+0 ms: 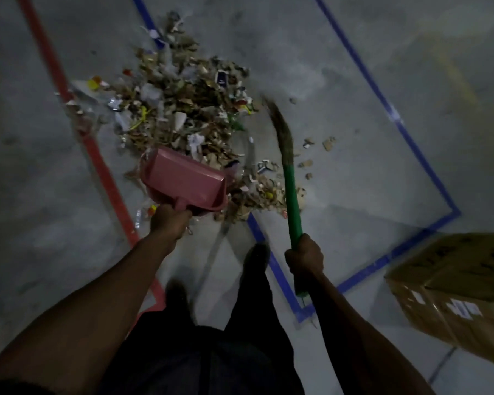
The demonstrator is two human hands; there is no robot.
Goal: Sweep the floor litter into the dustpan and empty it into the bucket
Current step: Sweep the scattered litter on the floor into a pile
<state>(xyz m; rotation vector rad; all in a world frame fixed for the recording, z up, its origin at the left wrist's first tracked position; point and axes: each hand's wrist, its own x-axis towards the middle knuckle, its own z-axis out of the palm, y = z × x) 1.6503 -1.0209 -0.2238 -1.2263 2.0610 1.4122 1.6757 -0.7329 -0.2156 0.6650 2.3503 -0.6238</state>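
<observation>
The left hand (168, 223) grips the dustpan (184, 182) handle, pan mouth against the near edge of the litter (183, 109). The right hand (304, 256) holds the broom (290, 195), bristles just right of the pile, so sweeping leftward suits; no bucket in view

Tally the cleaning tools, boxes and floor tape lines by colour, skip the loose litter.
Pink: 1, dustpan
Green: 1, broom
Brown: 1, box
Red: 1, red tape
Blue: 1, blue tape
Total: 5
</observation>
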